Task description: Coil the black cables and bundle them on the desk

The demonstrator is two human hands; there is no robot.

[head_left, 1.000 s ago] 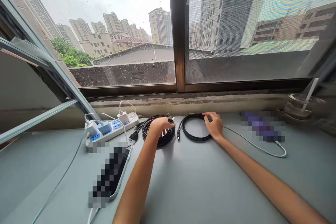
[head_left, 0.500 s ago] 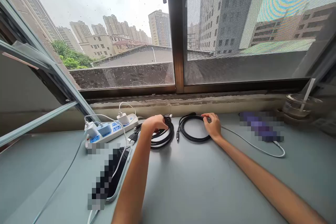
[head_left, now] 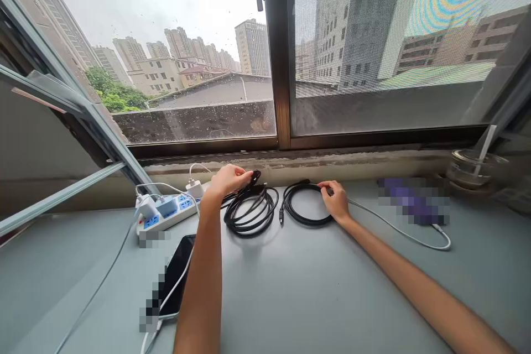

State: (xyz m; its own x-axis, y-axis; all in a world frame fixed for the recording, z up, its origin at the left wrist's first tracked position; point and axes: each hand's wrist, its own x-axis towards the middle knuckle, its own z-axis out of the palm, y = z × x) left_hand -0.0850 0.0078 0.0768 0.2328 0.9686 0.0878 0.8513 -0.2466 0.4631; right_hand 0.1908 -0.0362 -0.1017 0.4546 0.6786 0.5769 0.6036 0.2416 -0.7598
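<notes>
Two black cables lie coiled side by side on the grey tabletop. My left hand (head_left: 229, 183) is above the back of the left coiled cable (head_left: 251, 227), its thumb and fingers pinching a bunched part of that cable, raised a little off the table. The loops under it spread loosely. On the right, my right hand (head_left: 336, 200) grips the right edge of the other coiled cable (head_left: 309, 223), which lies flat in a neat ring. One plug of this ring (head_left: 281, 215) points toward me. My left fingertips are partly hidden by the hand.
A white power strip (head_left: 172, 217) with chargers stands at the left, a phone (head_left: 178, 274) with a white cable in front of it. On the right lie a purple object (head_left: 410, 202), partly pixelated, with a grey cable (head_left: 398, 231), and a cup with a straw (head_left: 467, 168). The window sill (head_left: 373, 163) borders the back.
My left hand has moved left and back, lifting part of the left cable; its loops have spread and its plug end has left the spot by the power strip. My right hand stays put.
</notes>
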